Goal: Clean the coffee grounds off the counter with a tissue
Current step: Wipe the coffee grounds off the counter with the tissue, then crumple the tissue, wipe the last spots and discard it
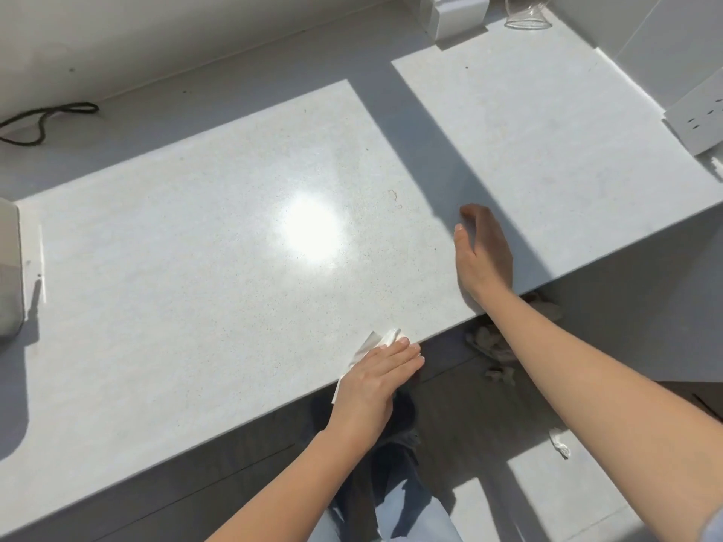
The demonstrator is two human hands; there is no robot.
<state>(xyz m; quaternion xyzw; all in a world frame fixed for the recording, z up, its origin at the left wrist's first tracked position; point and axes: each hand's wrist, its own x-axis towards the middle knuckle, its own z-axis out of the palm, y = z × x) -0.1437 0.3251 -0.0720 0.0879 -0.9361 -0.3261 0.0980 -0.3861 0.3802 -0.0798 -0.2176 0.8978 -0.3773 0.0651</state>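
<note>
My left hand (375, 379) lies flat on a white tissue (375, 340) and presses it onto the white counter (195, 267) right at its front edge. Only the tissue's far corners show past my fingers. My right hand (483, 252) rests on the counter further right, fingers slightly curled and apart, nothing in it. Fine dark coffee specks are scattered over the sunlit counter, and a small brown ring-shaped stain (394, 197) sits a little beyond and left of my right hand.
A black cord (47, 121) lies at the back left. A grey appliance (9, 267) stands at the left edge. At the back right are a white box (454, 13), an upturned glass (526, 11) and a wall socket (700, 119). A crumpled cloth (497, 342) lies on the floor.
</note>
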